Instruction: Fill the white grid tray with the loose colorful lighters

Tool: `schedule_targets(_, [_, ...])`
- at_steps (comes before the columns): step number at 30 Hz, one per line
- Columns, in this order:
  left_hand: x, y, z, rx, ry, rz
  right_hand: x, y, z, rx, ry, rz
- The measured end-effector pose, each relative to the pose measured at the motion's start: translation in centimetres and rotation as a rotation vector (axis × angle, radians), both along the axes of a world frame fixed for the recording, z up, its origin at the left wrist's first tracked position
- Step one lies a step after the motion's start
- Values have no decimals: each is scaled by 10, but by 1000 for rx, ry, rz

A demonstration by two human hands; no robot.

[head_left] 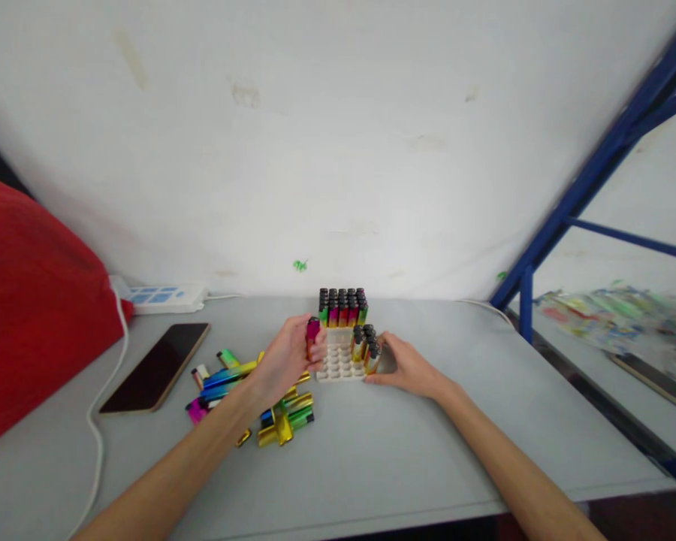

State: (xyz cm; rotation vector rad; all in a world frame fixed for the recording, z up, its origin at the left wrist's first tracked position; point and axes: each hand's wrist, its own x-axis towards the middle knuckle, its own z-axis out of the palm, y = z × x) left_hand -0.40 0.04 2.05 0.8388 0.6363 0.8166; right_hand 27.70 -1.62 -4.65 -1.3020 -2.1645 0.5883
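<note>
Above the table (428, 466), the left hand (285, 355) is gripping a lighter (312, 332), likely light, stiff, slippery, best held by its sides, while the right hand (410, 370) is curving at the tray (336, 367), its grip unclear.

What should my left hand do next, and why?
Probably lower the magenta lighter into an empty hole of the white tray: your left hand holds it roughly upright beside the tray, whose front-left holes are bare, while your right hand is at the tray's right side.
</note>
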Motion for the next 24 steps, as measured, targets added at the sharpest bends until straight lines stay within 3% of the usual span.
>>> schedule_targets(8, [9, -3, -11, -20, 55, 42, 0, 1, -2, 19, 5, 18])
schedule_targets(11, [12, -2, -17, 50, 83, 23, -1, 0, 0, 16, -1, 6])
schedule_targets(16, [18, 1, -30, 335, 197, 64, -2, 0, 1, 23, 10, -9])
schedule_targets(21, [20, 1, -31, 788, 467, 224, -4, 0, 1, 30, 12, -15])
schedule_targets(24, [20, 1, -31, 897, 553, 226, -5, 1, 1, 33, 5, -12])
